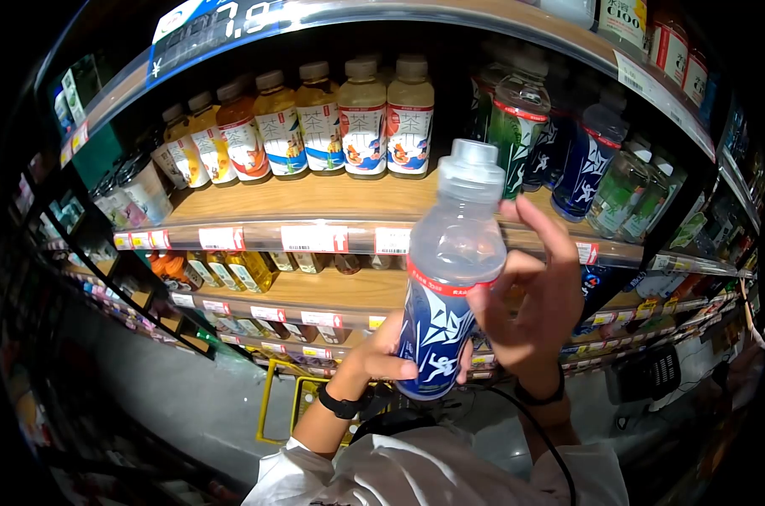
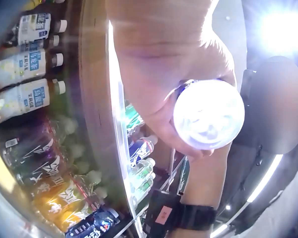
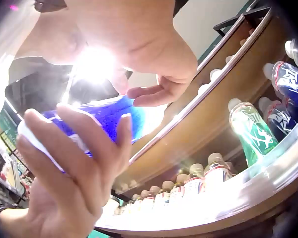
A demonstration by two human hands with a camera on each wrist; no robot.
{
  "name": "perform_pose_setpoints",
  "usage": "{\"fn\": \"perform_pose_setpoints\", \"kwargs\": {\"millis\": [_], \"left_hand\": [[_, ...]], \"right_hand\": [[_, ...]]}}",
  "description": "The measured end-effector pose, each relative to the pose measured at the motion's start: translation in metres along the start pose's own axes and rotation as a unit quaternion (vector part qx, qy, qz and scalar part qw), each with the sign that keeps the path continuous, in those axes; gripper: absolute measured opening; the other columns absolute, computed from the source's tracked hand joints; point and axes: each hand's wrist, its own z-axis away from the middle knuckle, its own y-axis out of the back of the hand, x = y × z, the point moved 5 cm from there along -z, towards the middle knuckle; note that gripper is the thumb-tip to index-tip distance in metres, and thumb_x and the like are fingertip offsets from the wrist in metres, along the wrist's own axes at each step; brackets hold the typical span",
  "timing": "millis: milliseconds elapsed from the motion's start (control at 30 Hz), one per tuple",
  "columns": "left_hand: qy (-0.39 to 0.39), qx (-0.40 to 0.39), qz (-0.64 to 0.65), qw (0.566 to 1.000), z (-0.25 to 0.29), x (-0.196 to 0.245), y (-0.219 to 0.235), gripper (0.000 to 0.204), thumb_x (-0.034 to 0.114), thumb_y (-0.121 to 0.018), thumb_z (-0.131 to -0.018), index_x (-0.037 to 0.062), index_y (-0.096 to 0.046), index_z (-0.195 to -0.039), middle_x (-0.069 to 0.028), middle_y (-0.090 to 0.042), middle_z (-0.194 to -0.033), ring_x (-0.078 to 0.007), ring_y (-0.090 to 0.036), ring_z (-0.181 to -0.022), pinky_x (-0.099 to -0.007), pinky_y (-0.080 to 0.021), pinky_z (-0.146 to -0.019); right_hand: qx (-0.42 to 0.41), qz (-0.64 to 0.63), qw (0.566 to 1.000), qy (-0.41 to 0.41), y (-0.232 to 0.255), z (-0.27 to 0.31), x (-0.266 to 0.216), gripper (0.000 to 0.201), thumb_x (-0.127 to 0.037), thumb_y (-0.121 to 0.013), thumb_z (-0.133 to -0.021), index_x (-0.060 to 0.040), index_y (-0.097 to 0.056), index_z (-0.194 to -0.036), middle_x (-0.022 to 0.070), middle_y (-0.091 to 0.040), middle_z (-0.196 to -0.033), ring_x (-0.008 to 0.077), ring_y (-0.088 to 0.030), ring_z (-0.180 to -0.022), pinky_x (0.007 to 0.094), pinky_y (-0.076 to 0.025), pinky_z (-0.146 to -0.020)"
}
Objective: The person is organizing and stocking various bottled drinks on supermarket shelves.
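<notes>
A clear plastic drink bottle (image 1: 463, 240) with a dark blue label and a red band stands slightly tilted before the shelves, its translucent cap uppermost. My left hand (image 1: 378, 354) grips its lower part; the right wrist view shows the left fingers (image 3: 84, 134) wrapped round the blue label. Beside the bottle's upper right is my right hand (image 1: 534, 304), thumb close at the label's top edge, index finger raised and bent. From the right wrist, that right hand (image 3: 139, 54) shows loosely bent fingers over the bottle. The bottle's base (image 2: 208, 115) glows white in the left wrist view.
A wooden shelf (image 1: 307, 202) carries a row of tea bottles (image 1: 364, 126). To the right stand a green-labelled bottle (image 1: 517, 126) and more blue-labelled bottles (image 1: 587, 160). Price tags line the shelf's edge. A yellow basket frame (image 1: 269, 405) is low behind the left forearm.
</notes>
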Motion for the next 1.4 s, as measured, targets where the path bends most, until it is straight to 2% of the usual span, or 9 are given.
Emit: {"fn": "perform_pose_setpoints", "kwargs": {"millis": [267, 667, 800, 867, 1000, 1100, 1167, 1233, 1400], "left_hand": [[0.029, -0.043, 0.06, 0.997, -0.001, -0.009, -0.004, 0.089, 0.032, -0.083, -0.078, -0.0132, -0.042, -0.143, -0.0279, -0.067, -0.113, -0.0344, -0.072, -0.098, -0.0428, -0.058, -0.088], [0.011, 0.034, -0.137, 0.99, -0.008, 0.008, 0.01, 0.077, 0.029, -0.08, -0.084, -0.0087, -0.047, -0.143, -0.0206, -0.068, -0.123, -0.0261, -0.069, -0.11, -0.0385, -0.055, -0.098], [-0.05, 0.089, -0.567, 0.817, -0.027, 0.057, -0.019, 0.071, 0.033, -0.084, -0.083, -0.0012, -0.055, -0.137, -0.0187, -0.072, -0.109, -0.0333, -0.072, -0.099, -0.0395, -0.054, -0.09], [-0.09, 0.064, -0.593, 0.797, -0.042, 0.07, -0.024, 0.069, 0.04, -0.085, -0.081, 0.0006, -0.059, -0.133, -0.0195, -0.072, -0.102, -0.0382, -0.071, -0.09, -0.0427, -0.054, -0.084], [-0.213, 0.064, -0.791, 0.57, -0.065, 0.103, -0.026, 0.065, 0.047, -0.082, -0.081, 0.0021, -0.065, -0.125, -0.0172, -0.07, -0.111, -0.0346, -0.067, -0.101, -0.0445, -0.05, -0.091], [-0.279, 0.11, -0.811, 0.501, -0.079, 0.125, 0.006, 0.056, 0.039, -0.083, -0.081, 0.0017, -0.066, -0.119, -0.0162, -0.07, -0.115, -0.0366, -0.065, -0.105, -0.0462, -0.047, -0.099], [-0.273, 0.14, -0.848, 0.433, -0.087, 0.131, 0.023, 0.048, 0.031, -0.081, -0.083, 0.0015, -0.067, -0.118, -0.0153, -0.069, -0.117, -0.0371, -0.063, -0.11, -0.0457, -0.044, -0.104], [-0.254, 0.173, -0.861, 0.405, -0.091, 0.124, 0.038, 0.046, 0.035, -0.079, -0.085, 0.0019, -0.067, -0.115, -0.0142, -0.069, -0.113, -0.034, -0.064, -0.106, -0.0457, -0.044, -0.101], [-0.187, 0.186, -0.877, 0.403, -0.093, 0.122, 0.043, 0.043, 0.04, -0.077, -0.086, 0.0032, -0.068, -0.104, -0.0124, -0.067, -0.099, -0.0323, -0.063, -0.093, -0.0436, -0.046, -0.09]], "right_hand": [[-0.104, -0.216, 0.959, -0.152, -0.016, 0.008, 0.021, 0.073, -0.038, -0.075, -0.096, 0.0095, -0.047, -0.144, 0.0155, -0.067, -0.127, 0.0194, -0.063, -0.117, 0.0346, -0.047, -0.103], [-0.046, -0.31, 0.917, -0.245, -0.005, 0.009, 0.037, 0.077, -0.034, -0.08, -0.094, 0.0041, -0.042, -0.149, 0.0107, -0.063, -0.132, 0.0137, -0.061, -0.116, 0.0293, -0.049, -0.095], [-0.069, -0.232, 0.943, -0.227, 0.007, 0.012, 0.025, 0.094, -0.019, -0.1, -0.067, -0.0002, -0.049, -0.143, 0.0091, -0.066, -0.127, 0.0161, -0.065, -0.118, 0.0312, -0.056, -0.095], [-0.069, -0.072, 0.992, -0.078, 0.017, 0.012, 0.024, 0.087, -0.012, -0.099, -0.067, 0.0017, -0.053, -0.139, 0.0128, -0.067, -0.126, 0.0202, -0.067, -0.117, 0.0363, -0.057, -0.097], [0.049, -0.141, 0.987, -0.064, 0.029, 0.013, 0.04, 0.077, -0.011, -0.094, -0.073, 0.0042, -0.055, -0.138, 0.0183, -0.065, -0.133, 0.0257, -0.064, -0.123, 0.0412, -0.051, -0.106], [0.014, 0.351, 0.931, 0.103, 0.05, -0.003, 0.038, 0.08, -0.01, -0.087, -0.082, 0.0049, -0.045, -0.147, 0.0205, -0.052, -0.151, 0.0287, -0.047, -0.14, 0.0454, -0.037, -0.119], [0.097, 0.27, 0.952, 0.108, 0.058, -0.011, 0.058, 0.087, -0.01, -0.088, -0.081, 0.0037, -0.039, -0.151, 0.0198, -0.05, -0.153, 0.0296, -0.048, -0.139, 0.045, -0.038, -0.119], [0.135, 0.307, 0.938, 0.086, 0.071, -0.009, 0.077, 0.106, -0.009, -0.09, -0.079, 0.0023, -0.021, -0.158, 0.0195, -0.044, -0.158, 0.0285, -0.047, -0.141, 0.0436, -0.04, -0.117], [0.212, 0.298, 0.93, 0.042, 0.073, -0.033, 0.087, 0.073, -0.013, -0.093, -0.079, 0.005, -0.054, -0.138, 0.0196, -0.072, -0.118, 0.0272, -0.073, -0.103, 0.0368, -0.057, -0.091]]}}
